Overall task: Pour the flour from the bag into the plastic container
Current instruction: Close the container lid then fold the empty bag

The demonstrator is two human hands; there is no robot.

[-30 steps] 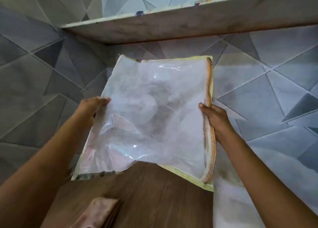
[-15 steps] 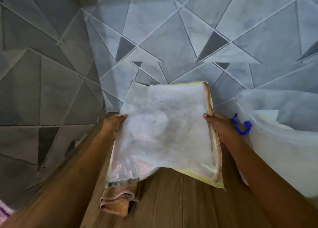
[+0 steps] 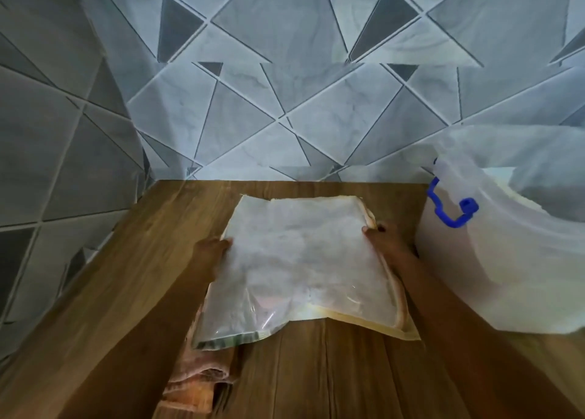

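Lowered since the earlier frame, the bag (image 3: 300, 260) lay flat over the wooden surface (image 3: 332, 371), left hand (image 3: 210, 249) and right hand (image 3: 384, 236) pinching its side edges, beside the plastic container (image 3: 506, 260).

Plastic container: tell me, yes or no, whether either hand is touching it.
No: both the left hand and right hand grip the bag's side edges, while the plastic container stands apart beside the right hand.

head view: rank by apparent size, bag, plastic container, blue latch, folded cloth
1. bag and plastic container: alike; the container is cut off by the frame, so unranked.
2. folded cloth, partly hidden under the bag.
3. blue latch.
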